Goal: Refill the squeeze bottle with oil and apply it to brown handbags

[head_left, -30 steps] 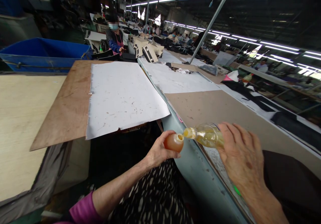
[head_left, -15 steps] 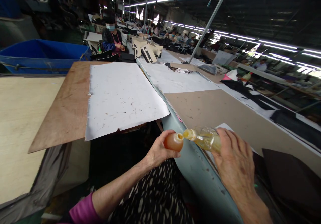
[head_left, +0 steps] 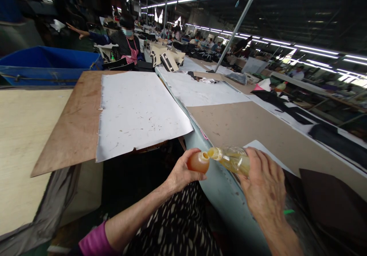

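At the pale blue table edge [head_left: 220, 189] in a long factory hall, a small amber bottle [head_left: 197, 163] is gripped in the left hand [head_left: 179, 174], and a clear bottle [head_left: 233, 159] of yellowish liquid, clasped in the right hand [head_left: 265, 191], is tipped almost flat with its neck at the amber bottle's open mouth. A pour from one into the other is judged to be under way, for which a steady tilt and closely aligned mouths are called for. Farther off, a white sheet [head_left: 137, 110] on a brown board [head_left: 77, 122], a blue bin [head_left: 48, 63] and a co-worker [head_left: 129, 44] are seen.
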### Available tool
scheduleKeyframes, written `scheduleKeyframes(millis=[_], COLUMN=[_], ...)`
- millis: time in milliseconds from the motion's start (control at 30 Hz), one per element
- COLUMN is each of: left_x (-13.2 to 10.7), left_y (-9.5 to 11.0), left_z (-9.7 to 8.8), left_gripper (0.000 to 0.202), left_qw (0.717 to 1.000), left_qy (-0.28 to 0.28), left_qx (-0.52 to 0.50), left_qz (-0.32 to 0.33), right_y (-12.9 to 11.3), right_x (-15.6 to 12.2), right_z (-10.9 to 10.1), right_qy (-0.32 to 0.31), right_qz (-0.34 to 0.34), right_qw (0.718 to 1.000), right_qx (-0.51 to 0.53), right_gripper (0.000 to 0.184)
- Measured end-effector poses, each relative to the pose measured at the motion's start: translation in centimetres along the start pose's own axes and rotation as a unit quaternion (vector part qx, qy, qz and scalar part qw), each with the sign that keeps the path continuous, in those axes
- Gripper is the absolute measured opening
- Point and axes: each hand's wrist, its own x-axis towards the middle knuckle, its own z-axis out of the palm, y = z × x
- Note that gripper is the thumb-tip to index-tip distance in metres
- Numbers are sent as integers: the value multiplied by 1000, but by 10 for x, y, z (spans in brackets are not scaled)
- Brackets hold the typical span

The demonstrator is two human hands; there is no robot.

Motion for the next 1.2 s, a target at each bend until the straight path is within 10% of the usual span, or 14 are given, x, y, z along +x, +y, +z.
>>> scheduleKeyframes(millis=[1200], left_x=[-8], left_y=[12], left_z=[6], left_gripper=[62], left_qw=[972], left_qy=[109], left_qx=[191], left_qz=[80], right_y=[-15], right_x=[2], right_z=[-10], right_qy=[76], right_qz=[-20], right_qw=[991], right_qx=[-111], right_gripper=[41])
